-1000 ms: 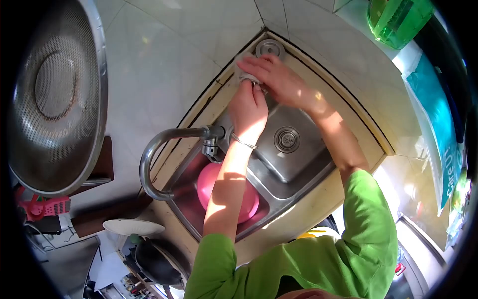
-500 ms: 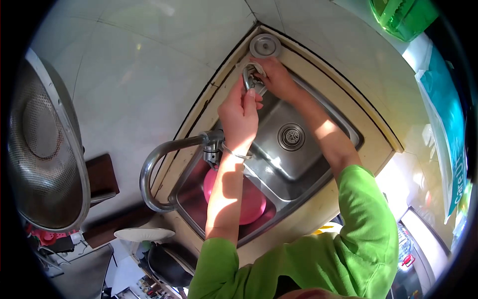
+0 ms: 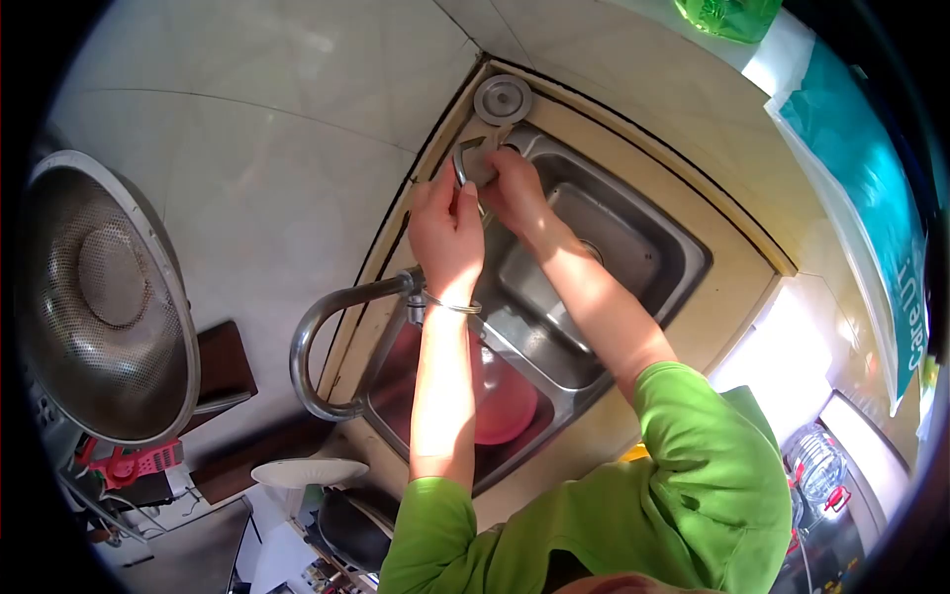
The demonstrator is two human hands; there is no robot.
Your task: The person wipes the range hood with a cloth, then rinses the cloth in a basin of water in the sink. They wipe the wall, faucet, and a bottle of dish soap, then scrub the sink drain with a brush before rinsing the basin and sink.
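Note:
My left hand [image 3: 447, 233] is closed around a curved shiny metal piece [image 3: 461, 163] above the back corner of the double sink [image 3: 653, 198]. Its exact kind is not clear. Opposite it, my right hand [image 3: 517, 191] pinches a pale cloth [image 3: 481, 162] against the metal. The right fingertips are partly hidden. Just behind the hands, a round metal sink strainer [image 3: 503, 99] lies on the sink's ledge. Below my left forearm, a pink bowl [image 3: 507, 404] sits in the nearer basin, partly covered by the arm.
A curved faucet [image 3: 315, 332] arches left of my left wrist. A large perforated metal colander [image 3: 109, 282] stands at the far left, above a pale plate-like disc [image 3: 309, 472]. A teal bag [image 3: 851, 188] and green container [image 3: 730, 15] are at the right.
The view has shifted. My right hand has turned and moved closer to my left, with the cloth now bunched inside the metal curve. The right forearm now covers most of the drain.

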